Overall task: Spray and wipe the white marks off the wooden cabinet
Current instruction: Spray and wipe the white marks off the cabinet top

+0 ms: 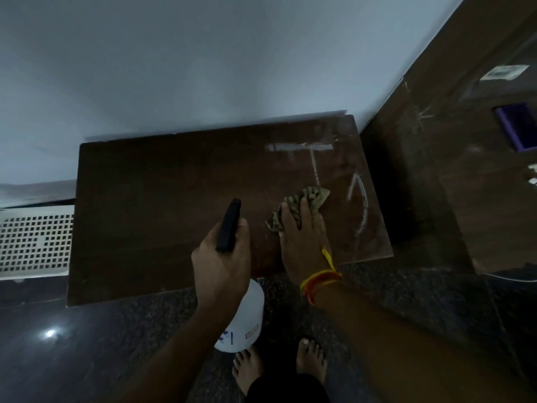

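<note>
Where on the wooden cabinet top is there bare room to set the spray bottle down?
The cabinet top is bare on its left half, between the wall and the left hand holding the spray bottle. The right half is crowded: the right hand presses the cloth there, beside the white marks.

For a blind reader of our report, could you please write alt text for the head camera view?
Seen from above, a person's right hand presses a greenish cloth onto a dark wooden cabinet top, beside white marks that remain on its right part. The left hand holds a white spray bottle with a black head at the cabinet's near edge; bare feet stand on dark floor below.
</note>
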